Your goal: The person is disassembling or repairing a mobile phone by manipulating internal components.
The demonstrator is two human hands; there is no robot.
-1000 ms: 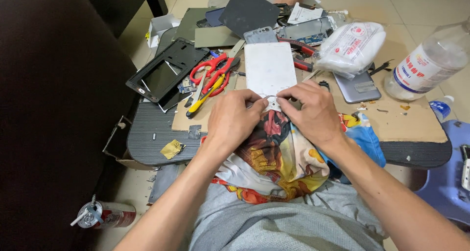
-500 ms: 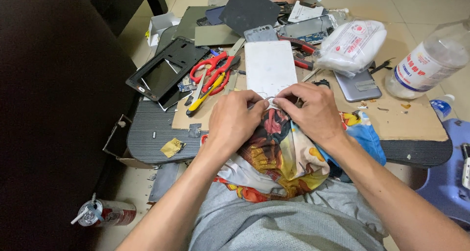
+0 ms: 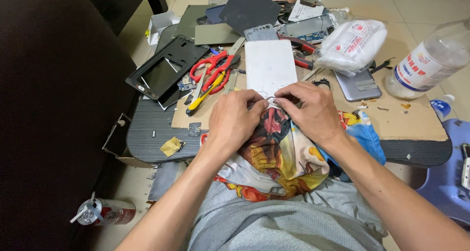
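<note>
My left hand [image 3: 236, 120] and my right hand [image 3: 312, 109] meet at the near edge of a white flat panel [image 3: 270, 65] lying on the low table. Both pinch a small piece at that edge; my fingers hide it. Under both hands a colourful printed cloth [image 3: 274, 155] is bunched on my lap. Red-handled scissors [image 3: 213, 70] and a yellow-handled tool [image 3: 208, 90] lie just left of the panel.
A black device frame [image 3: 164, 72] lies at the left. A white wrapped bag [image 3: 350, 45], a grey phone body [image 3: 360, 84] and a clear plastic bottle [image 3: 431, 60] stand at the right. Brown cardboard [image 3: 406, 121] covers the table. A can [image 3: 110, 212] lies on the floor.
My fingers have shifted slightly at the panel's near edge. Nothing else has moved.
</note>
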